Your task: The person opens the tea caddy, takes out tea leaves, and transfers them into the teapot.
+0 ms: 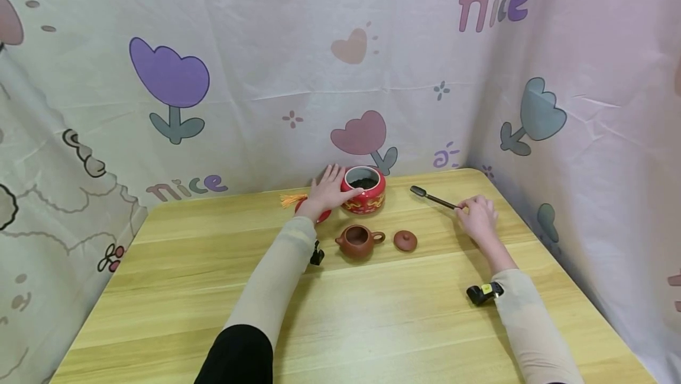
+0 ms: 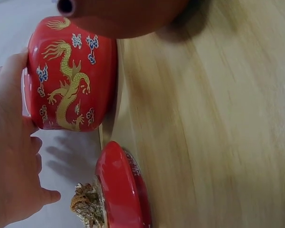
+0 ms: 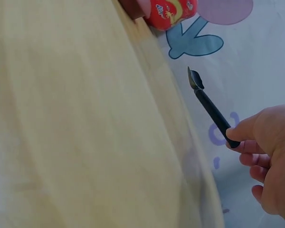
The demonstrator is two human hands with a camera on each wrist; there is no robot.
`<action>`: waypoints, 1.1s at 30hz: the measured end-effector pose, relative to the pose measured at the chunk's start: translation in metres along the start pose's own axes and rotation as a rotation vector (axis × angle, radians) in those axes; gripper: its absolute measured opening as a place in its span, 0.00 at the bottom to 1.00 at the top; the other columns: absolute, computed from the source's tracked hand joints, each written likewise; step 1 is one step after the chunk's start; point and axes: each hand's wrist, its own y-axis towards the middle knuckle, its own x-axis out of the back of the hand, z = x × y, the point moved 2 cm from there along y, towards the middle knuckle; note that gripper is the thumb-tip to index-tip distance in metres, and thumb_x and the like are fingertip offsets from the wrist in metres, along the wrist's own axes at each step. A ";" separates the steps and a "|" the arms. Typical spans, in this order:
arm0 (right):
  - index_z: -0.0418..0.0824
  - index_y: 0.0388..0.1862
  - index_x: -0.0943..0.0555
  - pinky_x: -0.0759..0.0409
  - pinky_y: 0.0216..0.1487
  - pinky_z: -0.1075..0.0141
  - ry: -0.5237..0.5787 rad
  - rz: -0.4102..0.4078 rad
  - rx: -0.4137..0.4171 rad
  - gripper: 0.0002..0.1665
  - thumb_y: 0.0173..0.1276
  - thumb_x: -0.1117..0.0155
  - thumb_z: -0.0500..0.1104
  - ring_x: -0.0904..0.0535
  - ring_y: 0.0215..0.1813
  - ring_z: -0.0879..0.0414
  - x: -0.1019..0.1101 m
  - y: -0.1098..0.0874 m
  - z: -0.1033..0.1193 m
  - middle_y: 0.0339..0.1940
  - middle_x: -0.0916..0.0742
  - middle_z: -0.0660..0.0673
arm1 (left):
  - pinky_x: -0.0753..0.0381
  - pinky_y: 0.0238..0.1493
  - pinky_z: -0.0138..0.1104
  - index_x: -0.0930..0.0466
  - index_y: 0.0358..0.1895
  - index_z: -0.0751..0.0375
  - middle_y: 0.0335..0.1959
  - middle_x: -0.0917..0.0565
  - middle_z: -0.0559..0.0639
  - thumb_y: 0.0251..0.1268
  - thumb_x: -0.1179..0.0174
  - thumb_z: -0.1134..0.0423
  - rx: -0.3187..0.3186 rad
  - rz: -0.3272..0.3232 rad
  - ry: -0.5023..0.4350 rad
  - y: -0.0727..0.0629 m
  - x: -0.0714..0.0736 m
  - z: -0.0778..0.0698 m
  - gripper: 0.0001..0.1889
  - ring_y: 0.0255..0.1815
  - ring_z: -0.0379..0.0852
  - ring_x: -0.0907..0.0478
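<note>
My left hand (image 1: 330, 191) rests against a red jar (image 1: 363, 202) with a gold dragon pattern. Its thumb lies along the jar's front rim and the fingers stretch at its left side; dark loose tea leaves (image 1: 364, 183) show inside. Between thumb and fingers, my right hand (image 1: 479, 216) pinches the handle end of a slim dark tea scoop (image 3: 213, 113), whose head points toward the jar. A brown clay teapot (image 1: 355, 248) stands without its lid in front of the jar. The teapot lid (image 1: 405, 241) lies to its right.
The red jar lid (image 2: 116, 185), with a sculpted knob and an orange tassel (image 1: 292, 199), lies partly behind my left wrist. The wooden table (image 1: 159, 289) ends at a patterned cloth backdrop (image 1: 255, 77) behind and on the right.
</note>
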 end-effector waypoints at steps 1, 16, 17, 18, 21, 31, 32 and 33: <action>0.32 0.43 0.20 0.42 0.55 0.40 0.000 -0.008 0.007 0.14 0.70 0.43 0.43 0.38 0.58 0.33 0.002 0.000 0.001 0.52 0.26 0.32 | 0.56 0.75 0.64 0.58 0.80 0.52 0.82 0.57 0.52 0.56 0.63 0.18 -0.003 -0.003 0.012 0.000 0.000 0.000 0.55 0.83 0.51 0.65; 0.33 0.43 0.19 0.42 0.57 0.39 -0.002 -0.071 0.092 0.12 0.70 0.41 0.42 0.37 0.58 0.33 0.027 0.007 0.025 0.52 0.25 0.32 | 0.63 0.76 0.63 0.63 0.80 0.48 0.82 0.63 0.46 0.57 0.67 0.18 -0.007 0.021 0.130 0.005 -0.003 0.001 0.54 0.83 0.48 0.70; 0.33 0.42 0.18 0.42 0.57 0.39 -0.002 -0.076 0.099 0.12 0.70 0.41 0.42 0.37 0.57 0.34 0.028 0.008 0.027 0.52 0.25 0.32 | 0.63 0.76 0.63 0.63 0.80 0.49 0.82 0.63 0.46 0.57 0.67 0.18 -0.011 0.024 0.133 0.005 -0.002 0.002 0.54 0.82 0.48 0.70; 0.33 0.42 0.18 0.42 0.58 0.39 -0.001 -0.083 0.107 0.12 0.70 0.41 0.42 0.37 0.57 0.34 0.030 0.009 0.029 0.51 0.25 0.33 | 0.63 0.76 0.63 0.64 0.80 0.49 0.82 0.63 0.46 0.57 0.67 0.18 -0.014 0.026 0.140 0.006 -0.002 0.002 0.54 0.82 0.48 0.70; 0.33 0.42 0.18 0.42 0.58 0.38 0.002 -0.094 0.128 0.12 0.70 0.40 0.42 0.37 0.57 0.34 0.033 0.012 0.034 0.51 0.25 0.33 | 0.62 0.76 0.63 0.63 0.80 0.50 0.82 0.62 0.47 0.56 0.68 0.18 -0.028 0.021 0.147 0.006 0.001 0.003 0.55 0.83 0.48 0.69; 0.33 0.42 0.19 0.44 0.58 0.38 -0.008 -0.083 0.171 0.12 0.70 0.41 0.42 0.39 0.60 0.34 0.043 0.022 0.058 0.53 0.26 0.33 | 0.61 0.77 0.62 0.62 0.80 0.51 0.82 0.60 0.48 0.56 0.65 0.18 -0.042 0.027 0.128 0.005 0.001 0.004 0.56 0.83 0.49 0.68; 0.34 0.42 0.19 0.44 0.58 0.38 -0.011 -0.080 0.173 0.12 0.70 0.41 0.43 0.39 0.60 0.34 0.043 0.023 0.061 0.54 0.26 0.34 | 0.60 0.76 0.62 0.61 0.80 0.51 0.82 0.59 0.48 0.56 0.64 0.18 -0.043 0.029 0.119 0.005 0.002 0.003 0.56 0.83 0.49 0.67; 0.34 0.42 0.19 0.44 0.59 0.38 -0.014 -0.076 0.176 0.12 0.71 0.41 0.43 0.39 0.60 0.34 0.044 0.024 0.063 0.54 0.26 0.34 | 0.60 0.76 0.62 0.60 0.80 0.51 0.82 0.59 0.48 0.56 0.63 0.18 -0.046 0.029 0.109 0.005 0.002 0.003 0.55 0.83 0.49 0.67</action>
